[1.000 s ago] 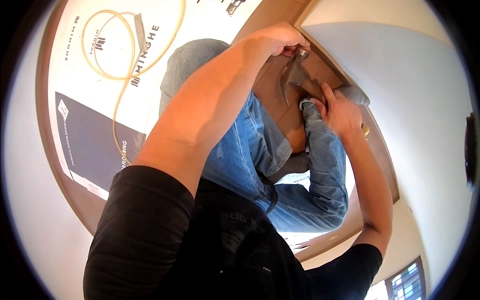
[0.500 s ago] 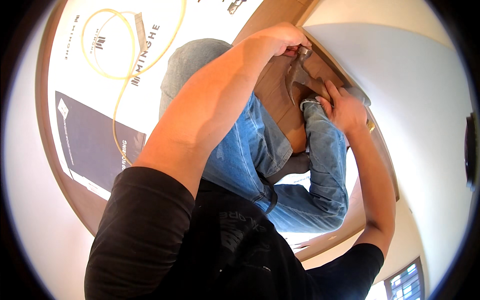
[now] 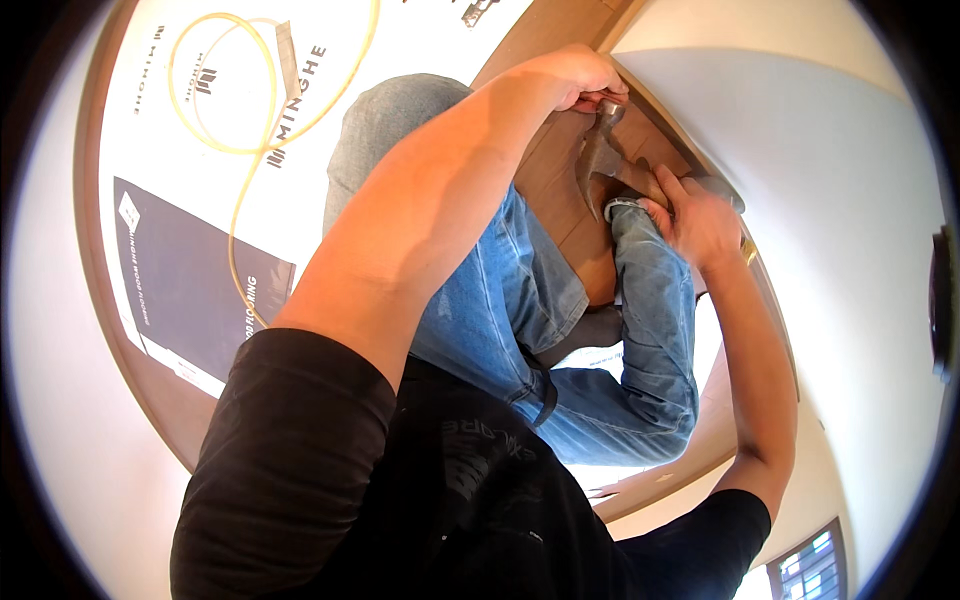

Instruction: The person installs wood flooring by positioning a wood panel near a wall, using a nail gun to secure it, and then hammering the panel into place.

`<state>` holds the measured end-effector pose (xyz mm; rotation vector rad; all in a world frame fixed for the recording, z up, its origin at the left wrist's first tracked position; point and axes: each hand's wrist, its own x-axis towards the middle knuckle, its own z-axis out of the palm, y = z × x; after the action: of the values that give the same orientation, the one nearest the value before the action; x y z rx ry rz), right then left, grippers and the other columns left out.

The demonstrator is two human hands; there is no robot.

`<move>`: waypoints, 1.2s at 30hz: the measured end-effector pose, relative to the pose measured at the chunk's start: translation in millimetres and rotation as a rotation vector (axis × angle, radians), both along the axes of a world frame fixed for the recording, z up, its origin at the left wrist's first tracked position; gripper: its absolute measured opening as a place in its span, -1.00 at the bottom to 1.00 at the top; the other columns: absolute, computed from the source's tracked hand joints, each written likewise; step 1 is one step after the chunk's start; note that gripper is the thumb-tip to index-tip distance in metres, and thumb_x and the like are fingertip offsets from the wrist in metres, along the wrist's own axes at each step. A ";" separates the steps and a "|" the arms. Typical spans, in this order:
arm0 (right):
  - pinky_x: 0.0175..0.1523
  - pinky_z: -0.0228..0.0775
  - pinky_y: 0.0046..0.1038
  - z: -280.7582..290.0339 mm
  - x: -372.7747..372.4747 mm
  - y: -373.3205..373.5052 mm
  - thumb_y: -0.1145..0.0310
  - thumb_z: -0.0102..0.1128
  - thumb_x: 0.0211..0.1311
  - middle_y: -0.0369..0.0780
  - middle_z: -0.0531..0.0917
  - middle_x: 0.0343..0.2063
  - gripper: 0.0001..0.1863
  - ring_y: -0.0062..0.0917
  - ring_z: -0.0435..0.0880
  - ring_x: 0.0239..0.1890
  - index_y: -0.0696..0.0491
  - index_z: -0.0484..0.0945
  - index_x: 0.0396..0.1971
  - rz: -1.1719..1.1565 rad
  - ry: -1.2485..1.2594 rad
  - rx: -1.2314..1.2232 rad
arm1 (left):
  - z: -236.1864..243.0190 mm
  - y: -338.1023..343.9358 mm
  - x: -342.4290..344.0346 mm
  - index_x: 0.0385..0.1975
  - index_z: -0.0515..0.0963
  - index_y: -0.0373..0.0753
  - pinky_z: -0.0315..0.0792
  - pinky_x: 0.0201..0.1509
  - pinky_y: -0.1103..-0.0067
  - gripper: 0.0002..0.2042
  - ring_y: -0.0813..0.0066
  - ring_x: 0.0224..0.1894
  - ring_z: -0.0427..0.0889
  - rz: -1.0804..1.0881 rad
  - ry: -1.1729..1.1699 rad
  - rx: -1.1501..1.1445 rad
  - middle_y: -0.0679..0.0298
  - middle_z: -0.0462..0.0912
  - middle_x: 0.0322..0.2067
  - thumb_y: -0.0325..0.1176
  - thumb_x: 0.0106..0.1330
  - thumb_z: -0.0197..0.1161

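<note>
A claw hammer [image 3: 600, 155] with a worn, rust-brown head is in my right hand [image 3: 697, 215], whose fingers wrap its handle. The claw points down toward the brown wood floor [image 3: 568, 150], and the striking face is right by the fingertips of my left hand [image 3: 590, 75]. Those fingertips are pinched together low against the wooden trim [image 3: 655, 105] along the wall. Whatever they hold, if anything, is too small or hidden to make out. My bent legs in blue jeans [image 3: 650, 300] are beside and below the hammer.
White printed sheeting [image 3: 340, 130] with a dark blue panel [image 3: 190, 270] covers the floor at left. Across it lies a looped yellow hose [image 3: 235, 205]. The pale wall [image 3: 830, 200] rises close on the right, and a window [image 3: 810, 568] shows at lower right.
The whole view has shifted slightly. My two hands and the hammer keep nearly the same places at the trim, with the same grips.
</note>
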<state>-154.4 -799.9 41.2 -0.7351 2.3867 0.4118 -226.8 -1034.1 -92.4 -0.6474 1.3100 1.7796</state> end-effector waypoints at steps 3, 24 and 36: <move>-0.12 0.65 -0.05 -1.9 1.8 2.1 -0.23 -0.01 0.51 -0.07 0.74 -0.09 -0.38 -0.03 0.77 -0.16 -0.19 0.46 0.39 -0.005 0.037 -0.075 | -7.5 1.9 1.6 -0.26 0.75 -0.10 0.61 -0.16 0.60 -0.94 0.67 -0.29 0.60 0.026 -0.007 -0.036 0.48 0.74 -0.33 -0.31 0.39 0.43; -0.12 0.65 -0.09 -2.5 -16.9 10.3 -0.26 0.03 0.48 -0.13 0.76 -0.11 -0.37 -0.08 0.78 -0.16 -0.20 0.48 0.36 0.081 0.039 -0.096 | 1.0 -1.3 -5.1 -0.26 0.70 -0.10 0.59 -0.18 0.56 -0.89 0.64 -0.38 0.58 0.016 -0.050 -0.034 0.47 0.73 -0.31 -0.28 0.36 0.28; 0.01 0.59 -0.28 52.4 111.0 30.5 0.17 0.37 0.36 -0.08 0.71 -0.16 -0.57 -0.31 0.73 -0.17 0.18 0.60 0.04 -0.700 -0.311 -1.180 | 2.3 -13.4 10.6 -0.22 0.66 -0.25 0.56 -0.21 0.50 -0.68 0.53 -0.20 0.75 -0.024 0.169 -0.183 0.25 0.76 -0.12 -0.11 0.31 0.48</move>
<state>-43.4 -769.4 93.6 -0.2905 2.2142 -1.3719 -216.2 -1047.5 -90.1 -0.5875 1.6028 1.7383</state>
